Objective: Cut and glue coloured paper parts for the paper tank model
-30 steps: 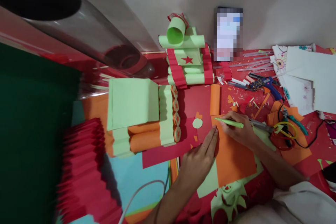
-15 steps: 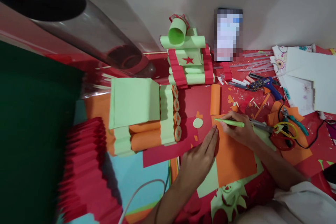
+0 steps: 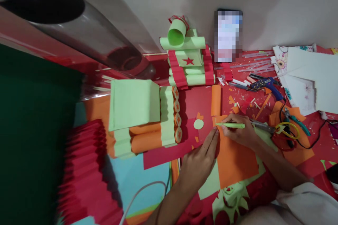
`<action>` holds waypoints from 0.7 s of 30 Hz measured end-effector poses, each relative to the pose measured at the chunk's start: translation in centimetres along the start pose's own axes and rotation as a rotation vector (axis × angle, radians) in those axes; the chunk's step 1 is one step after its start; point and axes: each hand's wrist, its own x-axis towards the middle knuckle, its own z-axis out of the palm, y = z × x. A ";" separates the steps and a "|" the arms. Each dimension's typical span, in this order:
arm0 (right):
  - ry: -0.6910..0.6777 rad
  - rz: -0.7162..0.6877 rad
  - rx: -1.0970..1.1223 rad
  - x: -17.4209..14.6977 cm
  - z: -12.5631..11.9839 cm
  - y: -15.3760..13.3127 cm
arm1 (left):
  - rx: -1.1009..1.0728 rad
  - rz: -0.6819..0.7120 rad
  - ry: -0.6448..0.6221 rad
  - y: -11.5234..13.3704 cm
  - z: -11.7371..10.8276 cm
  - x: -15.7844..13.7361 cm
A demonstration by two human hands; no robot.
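An orange sheet of paper lies in front of me over light green paper. My right hand grips a light green pen, its tip at the sheet's upper left corner, where a short pale line shows. With fingers stretched out, my left hand lies flat along the sheet's left edge, fingertips close to the pen tip. Just above the sheet stands a rolled orange paper tube. A small light green paper disc lies left of my fingertips.
A green and orange paper model sits left, with a tube-topped green model behind. Right are a blue glue gun, yellow-handled scissors and teal-handled pliers. A phone leans on the wall. Pleated red paper lies left.
The pen tip has shifted slightly down along the orange sheet's corner, and a short pale line now shows above it. My left hand stays in place. The view has moved slightly.
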 end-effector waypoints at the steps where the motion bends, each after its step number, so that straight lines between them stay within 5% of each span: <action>1: 0.022 0.010 -0.016 0.0 0.0 0.0 | -0.010 -0.004 -0.008 0.0 0.0 0.0; 21: 0.047 -0.009 -0.015 0.3 -0.3 -0.3 | 0.054 0.020 0.037 0.2 -0.4 0.4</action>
